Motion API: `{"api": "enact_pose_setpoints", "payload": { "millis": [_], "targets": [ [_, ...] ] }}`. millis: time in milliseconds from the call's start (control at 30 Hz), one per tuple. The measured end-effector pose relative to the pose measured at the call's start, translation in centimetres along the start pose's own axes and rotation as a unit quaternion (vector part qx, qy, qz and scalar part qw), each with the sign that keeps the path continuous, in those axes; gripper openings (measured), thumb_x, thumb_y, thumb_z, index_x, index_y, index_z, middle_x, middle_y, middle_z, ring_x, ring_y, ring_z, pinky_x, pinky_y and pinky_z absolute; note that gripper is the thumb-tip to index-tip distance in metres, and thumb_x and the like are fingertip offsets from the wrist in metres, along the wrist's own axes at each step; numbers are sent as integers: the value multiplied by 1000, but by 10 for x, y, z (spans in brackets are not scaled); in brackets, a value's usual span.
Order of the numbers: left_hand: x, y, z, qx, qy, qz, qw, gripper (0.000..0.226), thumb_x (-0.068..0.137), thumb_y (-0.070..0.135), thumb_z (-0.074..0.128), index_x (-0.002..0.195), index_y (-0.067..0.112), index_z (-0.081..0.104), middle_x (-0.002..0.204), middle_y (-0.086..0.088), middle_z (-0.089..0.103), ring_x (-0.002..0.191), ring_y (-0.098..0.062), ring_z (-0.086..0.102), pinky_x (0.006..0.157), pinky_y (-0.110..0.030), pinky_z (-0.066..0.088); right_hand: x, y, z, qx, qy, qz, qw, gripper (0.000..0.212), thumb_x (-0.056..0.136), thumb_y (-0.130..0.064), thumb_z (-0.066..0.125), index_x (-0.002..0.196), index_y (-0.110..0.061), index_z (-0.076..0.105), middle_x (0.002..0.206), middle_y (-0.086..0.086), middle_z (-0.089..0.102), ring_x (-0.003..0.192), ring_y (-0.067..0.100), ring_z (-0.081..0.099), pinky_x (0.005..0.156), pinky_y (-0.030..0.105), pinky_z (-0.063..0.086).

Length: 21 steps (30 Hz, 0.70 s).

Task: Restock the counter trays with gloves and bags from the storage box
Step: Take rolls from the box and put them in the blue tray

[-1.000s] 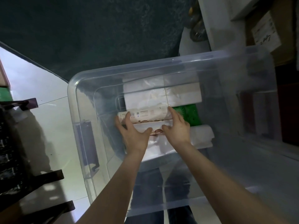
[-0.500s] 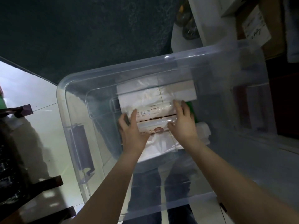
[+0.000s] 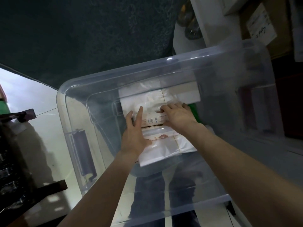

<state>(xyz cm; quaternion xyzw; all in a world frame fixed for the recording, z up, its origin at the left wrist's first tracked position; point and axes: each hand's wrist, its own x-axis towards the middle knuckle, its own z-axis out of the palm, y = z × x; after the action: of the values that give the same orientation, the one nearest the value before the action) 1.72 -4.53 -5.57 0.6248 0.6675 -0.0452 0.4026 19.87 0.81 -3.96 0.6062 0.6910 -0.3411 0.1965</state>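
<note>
Storage box (image 3: 105,122): clear plastic, open-topped, surrounding both hands on every side; the person reaches down into it from the near wall.
White bag stacks (image 3: 142,97): flat bundles just beyond the fingertips, with another bundle (image 3: 165,149) lying under the wrists.
Green pack (image 3: 194,110): peeking out just past the right hand, on its outer side.
Labelled packet (image 3: 152,119): a long, roll-like pack with a barcode, lying crosswise between the two hands, its long axis running left to right.
Left hand (image 3: 134,133): thumb and fingers around the packet's left end, forefinger stretched forward over the top; it looks like a loose hold.
Right hand (image 3: 177,114): draped over the packet's right end, fingers curled over its far edge, gripping it.
Key relation: each hand has one end, about equally near; a straight lift toward the person looks likely.
Smaller packet (image 3: 158,134): nearer than the gripped one, touching it, under the left thumb side.
</note>
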Motion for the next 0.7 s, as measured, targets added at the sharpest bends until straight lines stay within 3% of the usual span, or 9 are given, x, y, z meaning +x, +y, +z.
{"api": "enact_pose_setpoints", "payload": {
  "millis": [100, 233, 333, 433, 567, 700],
  "targets": [
    [-5, 5, -8, 18, 6, 21, 1000, 140, 54, 30, 90, 142, 51, -17, 152, 0, 21, 113, -30, 54, 89, -51, 52, -16, 11, -3, 10, 31, 10, 999, 49, 86, -34, 62, 130, -25, 42, 136, 2, 50, 123, 28, 42, 102, 45, 34],
    [-22, 12, -20, 101, -11, 82, 991, 124, 64, 50, 78, 146, 46, -14, 118, -6, 63, 105, -30, 49, 83, -41, 45, -56, 31, -14, 55, 84, 58, 993, 52, 84, -34, 65, 130, -24, 43, 132, 3, 52, 121, 30, 43, 100, 46, 38],
    [-40, 22, -34, 144, -1, 120, 982, 88, 75, 54, 65, 149, 37, 21, 117, -5, 65, 107, -29, 50, 85, -37, 39, -92, 41, -30, 85, 114, 91, 986, 51, 82, -36, 66, 128, -25, 45, 130, 2, 53, 117, 30, 46, 96, 46, 40],
    [-61, 40, -59, 132, 19, 131, 982, 59, 80, 51, 61, 133, 29, 52, 116, -8, 67, 103, -31, 57, 81, -36, 43, -133, 45, -53, 95, 145, 109, 979, 50, 83, -38, 65, 127, -25, 45, 126, 1, 54, 113, 29, 49, 93, 44, 42],
    [-88, 74, -99, 14, 13, 135, 991, 54, 83, 36, 69, 133, 24, 53, 112, -12, 64, 97, -29, 59, 73, -30, 43, -196, 42, -89, 63, 223, 111, 966, 54, 80, -43, 65, 127, -26, 46, 122, -1, 56, 111, 26, 49, 87, 41, 40],
    [-118, 115, -150, -18, 35, 182, 982, 53, 81, 36, 73, 131, 28, 56, 117, -2, 64, 107, -20, 58, 89, -34, 46, -270, 32, -131, 36, 298, 102, 949, 57, 77, -49, 65, 127, -28, 47, 119, -4, 57, 108, 24, 50, 87, 39, 39]
  ]
}}
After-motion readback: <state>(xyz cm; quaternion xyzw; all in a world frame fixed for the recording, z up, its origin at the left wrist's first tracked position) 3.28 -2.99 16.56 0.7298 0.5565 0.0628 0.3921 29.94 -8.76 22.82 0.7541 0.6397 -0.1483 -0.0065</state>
